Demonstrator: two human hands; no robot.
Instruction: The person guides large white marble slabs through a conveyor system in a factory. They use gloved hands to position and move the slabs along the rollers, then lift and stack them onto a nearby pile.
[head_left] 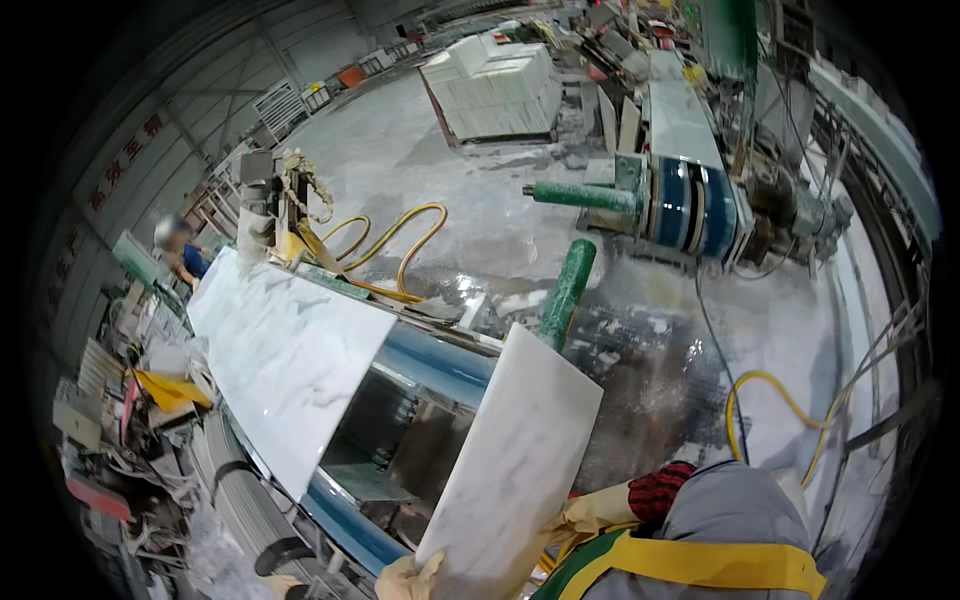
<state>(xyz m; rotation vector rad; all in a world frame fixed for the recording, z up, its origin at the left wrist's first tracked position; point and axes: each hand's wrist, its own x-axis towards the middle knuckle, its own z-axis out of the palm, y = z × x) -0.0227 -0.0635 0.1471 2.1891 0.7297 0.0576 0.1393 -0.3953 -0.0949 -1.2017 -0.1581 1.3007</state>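
Handling step: a white veined slab (522,455) is held by the left hand (410,578) and the right hand (572,520); a supporting and steadying step is judged to be in hand.
Veined slab's place: it is held at a steep tilt close to the wearer's body, at the near end of the blue belts (435,365), part of which is hidden behind it; whether they are touched by it cannot be told.
Next move's demand: even support at both gripped edges is judged to be called for, with the far corner guided clear of the green roller (568,295), since a thin stone sheet could chip on a knock.
Left hand's pose: it is placed at the slab's lower left corner, cream-gloved, fingers bent over the edge; the grip is narrow, closed on the stone.
Right hand's pose: it is set lower along the right edge, also cream-gloved, with the forearm brought across from the right and a red-and-black cuff (660,490) worn above; its fingers are partly hidden, so how tightly it is closed cannot be told.
Flat slab: another white slab (300,345) is laid across the belts, well apart from both hands.
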